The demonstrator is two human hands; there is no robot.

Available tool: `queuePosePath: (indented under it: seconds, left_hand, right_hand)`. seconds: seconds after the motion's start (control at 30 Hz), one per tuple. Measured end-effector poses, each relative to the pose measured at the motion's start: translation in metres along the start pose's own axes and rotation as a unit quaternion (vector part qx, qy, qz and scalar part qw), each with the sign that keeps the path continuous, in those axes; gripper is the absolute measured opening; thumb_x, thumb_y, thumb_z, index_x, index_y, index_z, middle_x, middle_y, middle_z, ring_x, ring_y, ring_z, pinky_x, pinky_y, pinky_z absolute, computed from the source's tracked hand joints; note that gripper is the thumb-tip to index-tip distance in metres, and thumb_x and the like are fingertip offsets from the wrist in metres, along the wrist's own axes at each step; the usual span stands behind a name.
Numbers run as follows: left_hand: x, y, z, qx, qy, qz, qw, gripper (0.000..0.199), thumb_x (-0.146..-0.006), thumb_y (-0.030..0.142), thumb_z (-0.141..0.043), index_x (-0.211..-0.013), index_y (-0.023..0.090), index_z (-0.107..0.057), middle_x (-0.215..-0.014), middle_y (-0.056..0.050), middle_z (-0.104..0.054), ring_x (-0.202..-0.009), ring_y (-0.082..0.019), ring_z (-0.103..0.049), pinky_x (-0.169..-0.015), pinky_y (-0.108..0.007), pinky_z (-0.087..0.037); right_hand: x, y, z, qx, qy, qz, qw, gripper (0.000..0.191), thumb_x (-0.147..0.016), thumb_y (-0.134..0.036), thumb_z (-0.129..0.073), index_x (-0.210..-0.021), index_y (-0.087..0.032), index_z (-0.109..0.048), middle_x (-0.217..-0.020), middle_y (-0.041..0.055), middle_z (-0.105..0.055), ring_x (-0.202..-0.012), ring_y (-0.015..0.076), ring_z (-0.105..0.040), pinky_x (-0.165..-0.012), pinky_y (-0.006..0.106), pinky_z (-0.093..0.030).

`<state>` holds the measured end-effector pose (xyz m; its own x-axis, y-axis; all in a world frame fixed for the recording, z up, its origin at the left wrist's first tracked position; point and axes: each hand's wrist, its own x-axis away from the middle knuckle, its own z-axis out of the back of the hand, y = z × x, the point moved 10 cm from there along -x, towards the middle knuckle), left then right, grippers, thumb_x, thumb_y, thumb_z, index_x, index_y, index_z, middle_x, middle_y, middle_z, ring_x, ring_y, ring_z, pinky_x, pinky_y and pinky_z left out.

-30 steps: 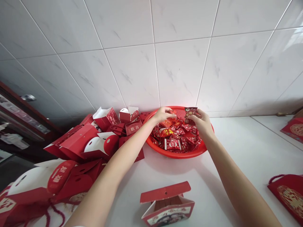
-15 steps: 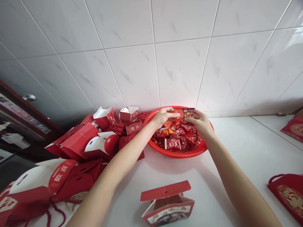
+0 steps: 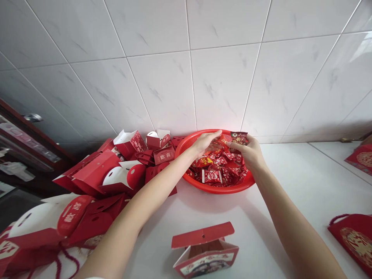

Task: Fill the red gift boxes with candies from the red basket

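A red plastic basket stands against the wall, heaped with small red wrapped candies. Over its back left side is my left hand, fingers stretched out and apart, holding nothing that I can see. At the right rim my right hand pinches a dark red candy packet with gold print. By its fingertips is an orange-red packet; whether it is gripped too is unclear. Nearer to me, a red gift box with a white inside stands with its top flaps unfastened.
Many red gift boxes, several with raised flaps, crowd the left side of the white counter. A red box with a cord handle lies at the right edge, another red item farther back. Tiled wall rises behind.
My left fingers have spread and let go of the orange-red packet, which is now closer to my right fingertips. My right hand has shifted slightly right with the dark packet.
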<state>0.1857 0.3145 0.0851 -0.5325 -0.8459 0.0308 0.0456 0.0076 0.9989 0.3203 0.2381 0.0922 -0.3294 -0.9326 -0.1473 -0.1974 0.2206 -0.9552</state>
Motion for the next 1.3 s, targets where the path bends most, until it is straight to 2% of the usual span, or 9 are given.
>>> queuePosePath:
  seconds: [0.1, 0.2, 0.27, 0.57, 0.7, 0.83, 0.97, 1.17, 1.3]
  left_hand:
    - [-0.011, -0.011, 0.003, -0.155, 0.002, 0.012, 0.988, 0.03, -0.091, 0.043, -0.065, -0.077, 0.017, -0.07, -0.074, -0.005, -0.072, -0.069, -0.017, -0.068, -0.069, -0.029, -0.054]
    - [-0.021, -0.028, -0.001, -0.251, -0.021, 0.023, 0.968, 0.021, -0.069, 0.024, -0.082, -0.057, 0.018, -0.066, -0.057, -0.002, -0.064, -0.064, -0.019, -0.064, -0.065, -0.029, -0.049]
    - [-0.027, -0.04, -0.005, -0.303, -0.034, 0.03, 0.952, 0.031, -0.055, 0.014, -0.086, -0.043, 0.02, -0.058, -0.045, 0.001, -0.053, -0.061, -0.021, -0.06, -0.064, -0.03, -0.045]
    - [-0.04, -0.052, -0.014, -0.387, -0.034, 0.006, 0.921, 0.052, -0.032, 0.007, -0.09, -0.033, 0.023, -0.041, -0.036, 0.008, -0.035, -0.048, -0.014, -0.044, -0.057, -0.03, -0.037]
    - [-0.034, -0.034, -0.003, -0.359, -0.014, -0.016, 0.933, 0.047, -0.04, 0.016, -0.092, -0.037, 0.021, -0.046, -0.039, 0.007, -0.039, -0.048, -0.013, -0.043, -0.055, -0.03, -0.033]
    - [-0.025, -0.006, 0.011, -0.3, 0.028, -0.06, 0.952, 0.053, -0.051, 0.041, -0.093, -0.042, 0.02, -0.045, -0.046, 0.007, -0.039, -0.052, -0.011, -0.039, -0.055, -0.028, -0.028]
    - [-0.009, 0.007, 0.018, -0.232, 0.05, -0.082, 0.968, 0.059, -0.054, 0.057, -0.091, -0.048, 0.019, -0.045, -0.052, 0.005, -0.045, -0.057, -0.011, -0.044, -0.056, -0.026, -0.033]
    - [0.018, 0.005, 0.017, -0.128, 0.04, -0.057, 0.989, 0.042, -0.079, 0.057, -0.076, -0.076, 0.018, -0.06, -0.077, -0.001, -0.065, -0.067, -0.015, -0.063, -0.058, -0.027, -0.045]
    - [0.029, 0.005, 0.017, -0.093, 0.034, -0.058, 0.993, 0.038, -0.076, 0.051, -0.081, -0.075, 0.018, -0.062, -0.075, 0.002, -0.061, -0.063, -0.013, -0.06, -0.06, -0.027, -0.048]
  right_hand:
    - [0.001, -0.005, 0.008, -0.008, 0.044, 0.014, 0.999, 0.045, -0.048, -0.029, -0.095, -0.083, -0.02, -0.068, -0.071, -0.0001, -0.073, -0.065, 0.0209, -0.07, -0.062, 0.034, -0.059]
    - [0.002, -0.007, 0.012, -0.015, 0.067, 0.023, 0.997, 0.045, -0.047, -0.03, -0.096, -0.081, -0.02, -0.067, -0.065, -0.0025, -0.069, -0.061, 0.0187, -0.066, -0.058, 0.032, -0.057]
    - [0.001, -0.007, 0.012, -0.016, 0.064, 0.028, 0.997, 0.043, -0.048, -0.031, -0.096, -0.077, -0.019, -0.066, -0.064, -0.0023, -0.068, -0.061, 0.0179, -0.065, -0.057, 0.031, -0.055]
    - [-0.006, -0.006, 0.015, 0.011, 0.058, 0.049, 0.997, 0.034, -0.055, -0.036, -0.089, -0.082, -0.018, -0.077, -0.072, 0.0015, -0.074, -0.074, 0.0211, -0.07, -0.07, 0.034, -0.056]
    - [-0.009, -0.002, 0.016, -0.006, 0.058, 0.042, 0.997, 0.034, -0.054, -0.035, -0.089, -0.081, -0.019, -0.077, -0.073, 0.0013, -0.074, -0.075, 0.0203, -0.07, -0.072, 0.034, -0.057]
    - [-0.01, 0.001, 0.015, -0.027, 0.052, 0.029, 0.998, 0.033, -0.053, -0.032, -0.089, -0.08, -0.019, -0.075, -0.074, 0.002, -0.073, -0.079, 0.0216, -0.071, -0.071, 0.034, -0.059]
    - [-0.011, 0.006, 0.015, -0.044, 0.045, 0.003, 0.998, 0.03, -0.055, -0.028, -0.088, -0.08, -0.02, -0.073, -0.075, 0.0019, -0.073, -0.079, 0.0213, -0.072, -0.068, 0.032, -0.061]
    - [-0.013, 0.016, 0.014, -0.066, 0.035, -0.05, 0.996, 0.024, -0.055, -0.023, -0.085, -0.075, -0.021, -0.071, -0.072, 0.001, -0.072, -0.075, 0.0199, -0.071, -0.062, 0.029, -0.061]
    - [-0.011, 0.017, 0.01, -0.069, 0.018, -0.063, 0.995, 0.027, -0.054, -0.024, -0.087, -0.076, -0.022, -0.072, -0.075, 0.0014, -0.074, -0.078, 0.0211, -0.072, -0.061, 0.029, -0.06]
